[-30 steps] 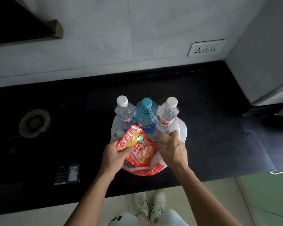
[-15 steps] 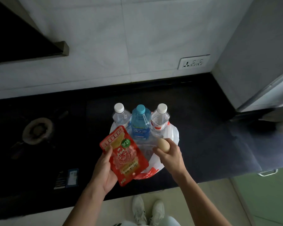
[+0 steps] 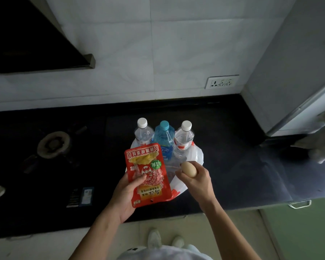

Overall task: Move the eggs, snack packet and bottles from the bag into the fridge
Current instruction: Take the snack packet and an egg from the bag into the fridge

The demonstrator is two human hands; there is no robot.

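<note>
Head view, risks. The egg point(image 3: 189, 169) is the weak item: it sits between the fingertips and thumb of the right hand point(image 3: 197, 181), above and just in front of the bag point(image 3: 195, 154). A squeeze or a knock on the way to the fridge point(image 3: 289, 72), which stands well right of the bag, would likely crack it. A slack grip would drop it onto the dark counter point(image 3: 233, 166). Both hands are loaded, so no hand is free for the fridge door; working a handle with egg in hand is the likeliest cause of breakage. Three bottles point(image 3: 164, 139) stand upright at the far side of the bag, touching one another. A sleeve or packet brushing them could tip them. Whether more eggs lie inside the bag cannot be told.

Head view, hands. The left hand point(image 3: 126, 192) grips the red snack packet point(image 3: 148, 173) by its lower left edge, thumb across the front, fingers behind. The packet is held upright just left of the bag, overlapping the bag's near rim in the picture. The right hand is curled round the egg, holding nothing else.
</note>
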